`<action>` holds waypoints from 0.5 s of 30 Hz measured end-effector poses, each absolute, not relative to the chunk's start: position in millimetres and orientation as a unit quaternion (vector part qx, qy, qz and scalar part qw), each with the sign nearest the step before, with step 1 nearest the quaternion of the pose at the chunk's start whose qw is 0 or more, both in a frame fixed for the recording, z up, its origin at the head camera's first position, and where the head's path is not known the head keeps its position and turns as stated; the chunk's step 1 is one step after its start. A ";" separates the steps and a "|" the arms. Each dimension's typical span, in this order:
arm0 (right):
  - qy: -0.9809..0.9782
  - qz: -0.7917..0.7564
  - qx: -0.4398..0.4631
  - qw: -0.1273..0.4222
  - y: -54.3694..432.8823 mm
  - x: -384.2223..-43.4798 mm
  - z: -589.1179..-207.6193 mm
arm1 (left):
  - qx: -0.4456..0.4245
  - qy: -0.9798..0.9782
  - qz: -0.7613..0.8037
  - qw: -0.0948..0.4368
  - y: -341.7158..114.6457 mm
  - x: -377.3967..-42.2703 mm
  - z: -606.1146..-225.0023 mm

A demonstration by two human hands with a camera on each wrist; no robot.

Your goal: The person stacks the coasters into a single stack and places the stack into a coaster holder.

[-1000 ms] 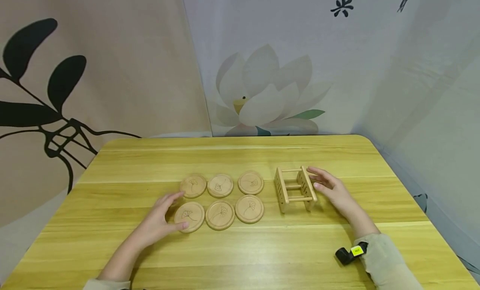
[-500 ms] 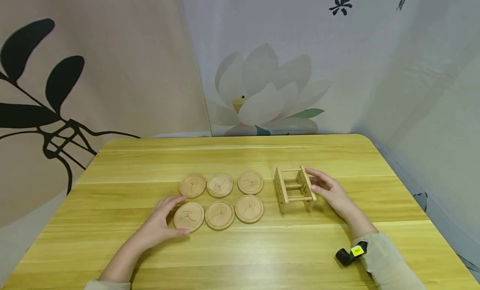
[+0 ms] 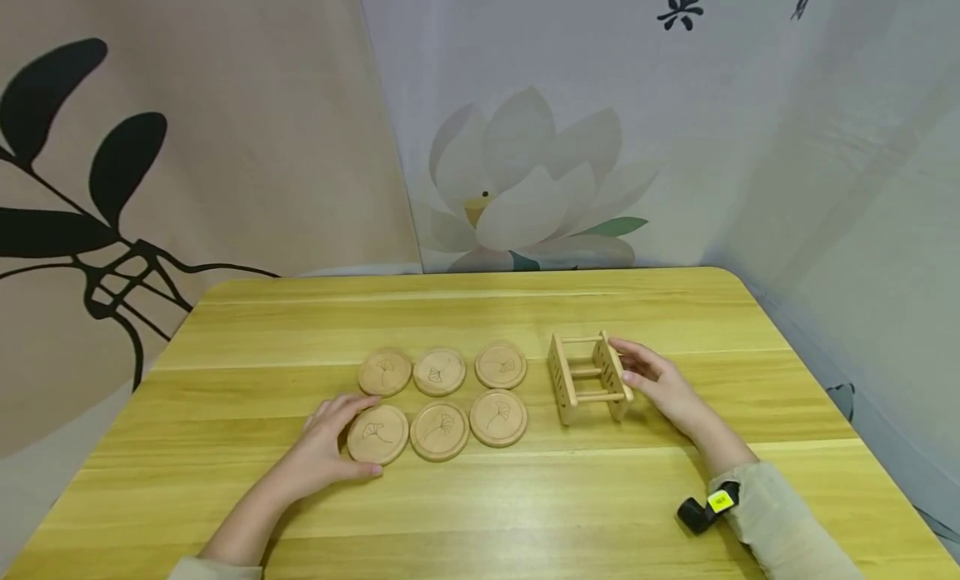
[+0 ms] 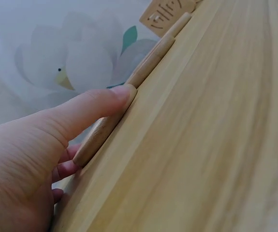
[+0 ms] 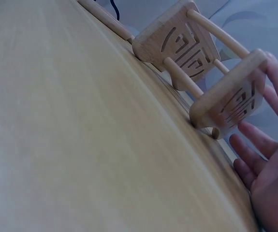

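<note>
My left hand spans the round wooden coaster at the front left, thumb on its near edge and fingers on its far edge. In the left wrist view, the coaster lies flat on the tabletop with the thumb against its rim. Two rows of such coasters, each engraved with a ginkgo leaf, lie on the table. To their right stands a wooden coaster holder with slotted side panels joined by dowels. My right hand holds its right panel between thumb and fingers.
Other coasters lie close beside the one in my left hand. The wooden table ends at a printed fabric backdrop. A black wrist device is strapped at the right sleeve.
My left hand has lowered around the front-left coaster, its thumb and fingers closing in on the rim. My right hand has come slightly left against the holder, which stays in place.
</note>
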State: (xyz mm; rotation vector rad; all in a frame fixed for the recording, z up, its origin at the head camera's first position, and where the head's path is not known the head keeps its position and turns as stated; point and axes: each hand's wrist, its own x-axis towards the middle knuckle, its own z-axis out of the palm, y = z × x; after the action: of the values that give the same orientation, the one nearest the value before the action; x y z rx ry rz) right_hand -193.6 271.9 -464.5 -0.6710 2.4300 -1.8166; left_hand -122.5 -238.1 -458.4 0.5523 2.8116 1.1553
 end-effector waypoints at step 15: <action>0.788 -0.578 -0.207 0.038 273.0 -192.5 -460.9 | 0.194 0.913 0.359 0.028 -236.9 -125.1 -457.1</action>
State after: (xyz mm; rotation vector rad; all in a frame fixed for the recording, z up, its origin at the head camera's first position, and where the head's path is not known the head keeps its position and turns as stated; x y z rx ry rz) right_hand -192.5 273.0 -460.9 -0.6364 2.4178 -1.7745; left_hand -125.1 -236.9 -457.1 0.5996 2.8167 1.1067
